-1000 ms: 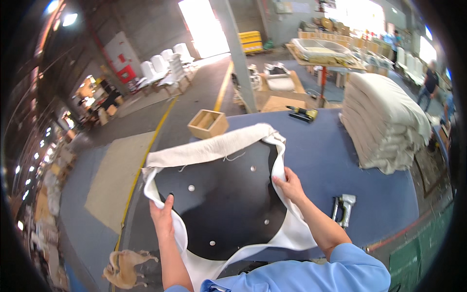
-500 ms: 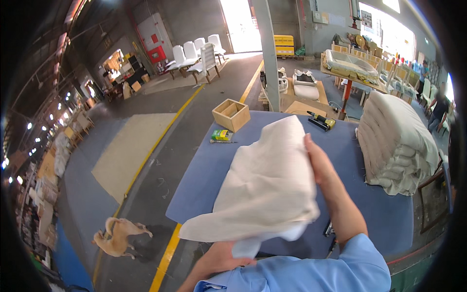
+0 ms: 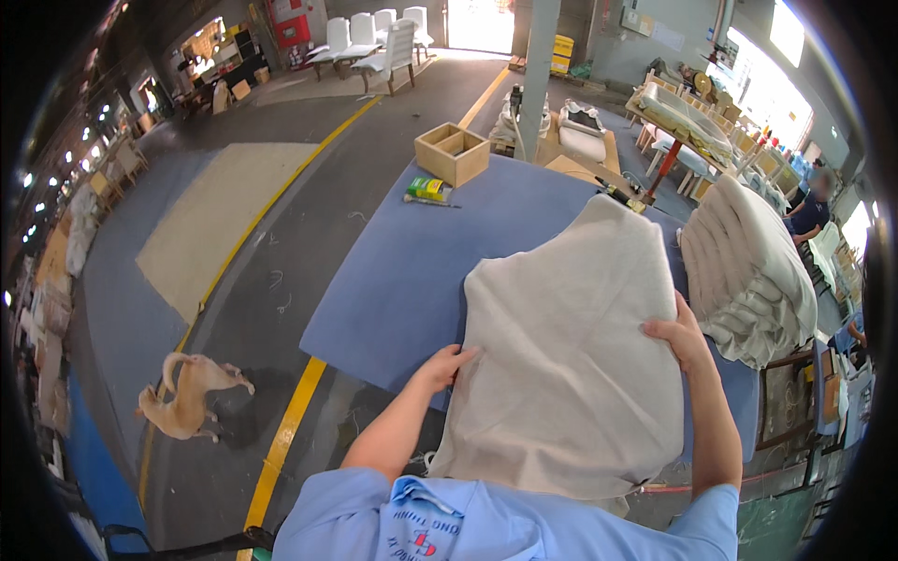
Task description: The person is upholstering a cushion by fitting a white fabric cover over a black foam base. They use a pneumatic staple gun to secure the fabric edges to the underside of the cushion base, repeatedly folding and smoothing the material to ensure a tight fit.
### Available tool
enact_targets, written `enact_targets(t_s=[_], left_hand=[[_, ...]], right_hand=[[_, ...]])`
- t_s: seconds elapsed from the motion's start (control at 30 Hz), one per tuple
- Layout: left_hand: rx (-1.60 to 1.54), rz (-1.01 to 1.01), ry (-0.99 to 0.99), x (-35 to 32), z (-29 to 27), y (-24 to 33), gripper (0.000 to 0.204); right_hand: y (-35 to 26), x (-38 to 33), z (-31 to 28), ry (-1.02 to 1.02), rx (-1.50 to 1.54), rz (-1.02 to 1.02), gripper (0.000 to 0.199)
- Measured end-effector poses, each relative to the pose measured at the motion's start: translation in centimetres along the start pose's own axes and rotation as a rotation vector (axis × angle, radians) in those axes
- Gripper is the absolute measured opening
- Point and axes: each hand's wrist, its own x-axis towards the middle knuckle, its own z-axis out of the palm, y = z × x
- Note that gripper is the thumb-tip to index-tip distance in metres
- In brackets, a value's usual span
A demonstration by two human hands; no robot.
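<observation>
A cream fabric cover [image 3: 571,346], with sloping shoulders like a chair back, is held up in front of my body. Whether anything stiff sits inside it, I cannot tell. At its left edge my left hand [image 3: 438,367] pinches the fabric. My right hand [image 3: 685,338] grips the opposite edge, thumb on the front and the other fingers mostly behind. The lower end hangs against my blue shirt. Beneath and beyond it lies the blue-topped table [image 3: 383,280].
On the table stand a divided wooden box [image 3: 454,154], a green-and-yellow packet [image 3: 428,189] and a pneumatic gun [image 3: 619,194]. A tall cream fabric stack [image 3: 748,271] rises at the right. A tan dog [image 3: 192,395] stands on the floor at left. A grey post [image 3: 537,84] is beyond the table.
The fabric has gone from a folded bundle to a broad, upright spread. My left hand came up from below to its left edge; my right hand moved right and lower. The view shifted.
</observation>
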Motion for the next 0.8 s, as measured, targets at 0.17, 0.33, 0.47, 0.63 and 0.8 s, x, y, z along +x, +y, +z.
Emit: enact_targets(t_s=[0.17,0.33,0.47,0.63,0.8], left_hand=[[-0.402,0.000,-0.157,-0.4,-0.4,-1.7,0.077],[-0.504,0.245,0.058,-5.9,-5.1,-1.9,0.066],[-0.646,0.362,0.359,-12.2,-7.8,-2.3,0.067],[-0.756,0.343,0.659,-12.3,-4.3,-5.2,0.064],[-0.757,0.074,0.688,-11.2,-4.2,-12.0,0.050]], right_hand=[[-2.7,-5.0,2.4,0.032,-0.048,-0.241,0.099],[-6.7,-3.4,3.5,-0.099,-0.042,-0.334,0.101],[-7.7,5.8,7.9,-0.284,-0.078,-0.321,0.091],[-4.9,20.7,13.4,-0.256,-0.633,-0.498,0.073],[8.0,21.2,25.1,-0.412,-1.163,-0.473,0.077]])
